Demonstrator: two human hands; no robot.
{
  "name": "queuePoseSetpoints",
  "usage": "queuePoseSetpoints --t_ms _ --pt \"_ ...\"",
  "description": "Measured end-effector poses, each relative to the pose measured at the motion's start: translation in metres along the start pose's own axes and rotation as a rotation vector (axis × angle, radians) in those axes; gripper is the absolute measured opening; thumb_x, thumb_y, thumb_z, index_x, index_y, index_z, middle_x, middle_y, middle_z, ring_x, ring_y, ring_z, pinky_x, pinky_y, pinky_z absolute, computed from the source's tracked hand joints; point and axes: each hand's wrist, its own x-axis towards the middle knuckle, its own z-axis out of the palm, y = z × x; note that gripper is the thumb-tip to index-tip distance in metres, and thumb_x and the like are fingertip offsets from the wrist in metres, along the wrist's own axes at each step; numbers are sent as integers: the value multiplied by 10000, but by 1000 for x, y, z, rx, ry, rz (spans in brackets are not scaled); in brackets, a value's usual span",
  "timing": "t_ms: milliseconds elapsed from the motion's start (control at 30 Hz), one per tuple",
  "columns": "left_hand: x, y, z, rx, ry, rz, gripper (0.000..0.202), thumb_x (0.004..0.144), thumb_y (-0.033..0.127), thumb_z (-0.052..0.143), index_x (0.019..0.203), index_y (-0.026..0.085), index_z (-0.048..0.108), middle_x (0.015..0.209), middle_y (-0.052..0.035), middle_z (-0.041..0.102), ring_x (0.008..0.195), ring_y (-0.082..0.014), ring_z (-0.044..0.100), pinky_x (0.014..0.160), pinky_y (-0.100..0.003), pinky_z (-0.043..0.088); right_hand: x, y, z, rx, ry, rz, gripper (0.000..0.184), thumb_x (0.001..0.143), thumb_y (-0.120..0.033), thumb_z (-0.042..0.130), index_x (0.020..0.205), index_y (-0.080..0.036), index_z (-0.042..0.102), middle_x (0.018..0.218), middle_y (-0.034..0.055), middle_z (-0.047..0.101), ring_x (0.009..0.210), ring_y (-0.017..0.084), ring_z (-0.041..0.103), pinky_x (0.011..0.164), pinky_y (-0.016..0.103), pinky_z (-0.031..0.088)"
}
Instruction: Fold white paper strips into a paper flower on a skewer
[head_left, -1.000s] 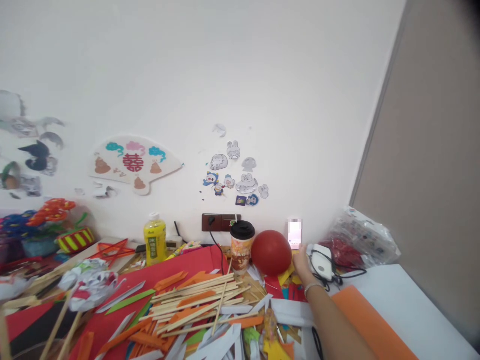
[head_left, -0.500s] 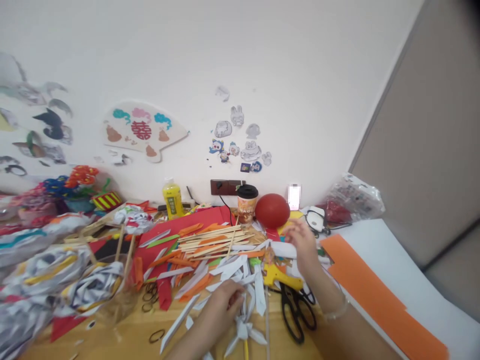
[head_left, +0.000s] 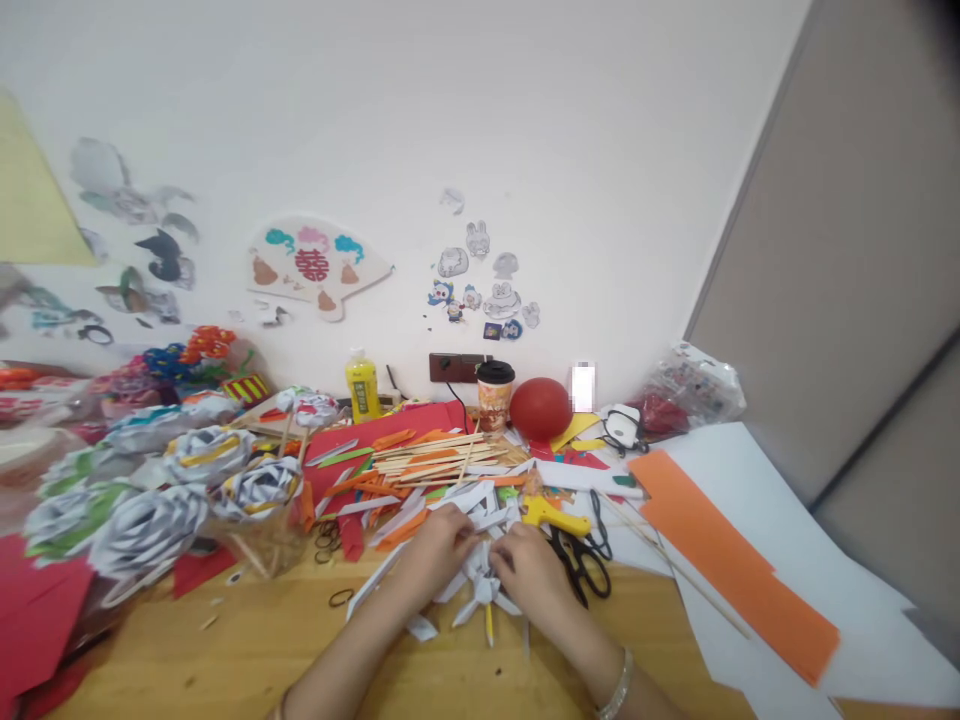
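Note:
Both hands meet at the front middle of the desk over a white folded-paper piece with pointed arms. On its left, my left hand has its fingers curled and pinched on the paper. My right hand bends in from the right, thumb and fingertips closed at the same piece. What exactly sits between the fingertips is too small to make out. A yellow stick pokes out below the paper. Just beyond the right hand lie a yellow glue gun and black-handled scissors.
Behind lie wooden sticks and folded strips on red paper. A red balloon, a lidded cup and a yellow bottle stand at the wall. Paper flowers fill the left; orange paper lies right.
My right hand has come down and left from the raised spot near the balloon to the folded paper. My left hand stays at the paper. The view has shifted, showing more of the desk's left side.

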Motion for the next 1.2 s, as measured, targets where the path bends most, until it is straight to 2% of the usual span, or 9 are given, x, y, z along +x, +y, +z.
queuePoseSetpoints --t_ms 200,367,467,567,667,767,867,1000,1200 --pt "-6 1 -3 97 -54 -55 228 722 309 523 586 159 628 602 -57 625 553 -181 551 530 -248 347 -1 1 2 -26 61 -23 215 797 -231 497 669 -202 666 728 60 608 749 190 553 652 253 354" --pt "-8 5 6 116 -18 -98 179 702 296 537 616 156 606 613 -56 627 562 -181 556 508 -235 321 0 -1 8 29 116 -19 190 757 -181 528 616 -202 652 693 59 617 712 191 558 599 248 345" --pt "-4 5 7 84 22 -105 187 740 312 497 677 155 576 633 -42 620 595 -175 555 513 -224 337 3 1 8 196 174 14 166 755 -202 525 646 -208 651 688 37 609 690 178 560 605 242 368" --pt "-1 4 7 -57 138 -56 160 755 300 475 680 170 528 596 0 579 569 -151 518 524 -218 353 7 4 4 408 253 33 125 718 -198 552 779 -213 660 760 32 607 736 181 565 675 259 412" --pt "0 4 8 -242 307 1 166 748 296 484 623 187 490 567 14 544 554 -149 495 538 -232 368 11 6 0 534 305 -6 228 688 -188 576 904 -223 641 895 48 596 848 204 554 752 295 429" --pt "-1 4 9 -323 366 35 179 761 313 480 631 191 496 593 -1 559 575 -160 515 555 -248 393 12 6 -1 674 278 -26 279 688 -175 564 959 -227 603 938 45 596 829 198 566 731 302 458" --pt "-1 4 12 -357 363 55 154 766 309 481 682 189 528 659 -21 598 613 -169 546 588 -265 429 12 5 2 814 211 -8 257 695 -157 543 942 -214 586 852 28 612 728 177 583 662 289 488" --pt "-1 7 15 -428 294 89 164 737 304 538 840 190 596 842 -55 655 755 -188 591 687 -287 463 11 4 3 863 261 -31 286 704 -161 544 984 -209 572 937 43 607 815 188 590 728 304 492" --pt "-4 18 6 -522 253 -6 212 712 348 554 825 178 613 853 -52 662 735 -185 595 623 -264 475 8 2 2 833 336 -96 185 724 -175 543 907 -198 562 876 43 608 751 176 597 673 286 505"
